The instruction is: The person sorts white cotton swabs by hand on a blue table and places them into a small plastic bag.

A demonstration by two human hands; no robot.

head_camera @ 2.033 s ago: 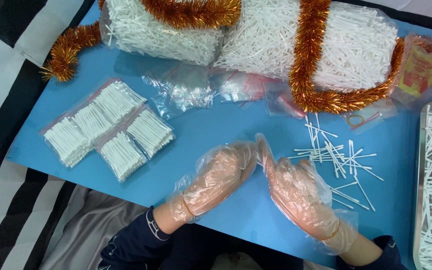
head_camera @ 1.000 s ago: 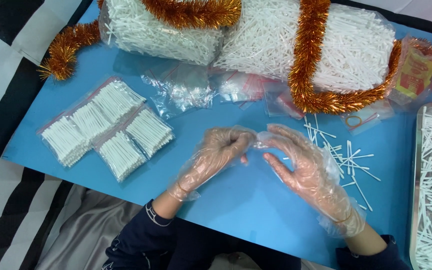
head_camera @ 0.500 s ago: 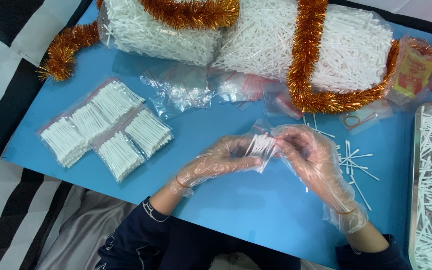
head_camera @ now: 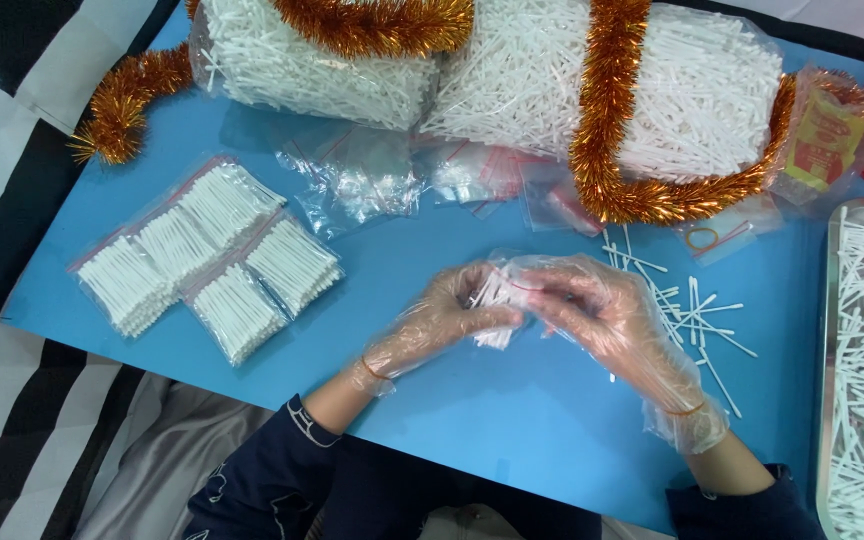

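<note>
Both gloved hands meet at a small clear zip bag of white cotton swabs [head_camera: 500, 300], just left of the loose white swabs [head_camera: 692, 310] scattered on the blue table [head_camera: 512, 420] — the left hand [head_camera: 452, 315] pinches the bundle steady, the right hand [head_camera: 607, 315] grips the bag's mouth, likely to seat it. Two seconds ago both hands were flat and empty — now they are closed on the bag

A blue tabletop [head_camera: 512, 420] fills the view under even light. Beyond its left edge lies black-and-white striped fabric [head_camera: 12, 130].
</note>
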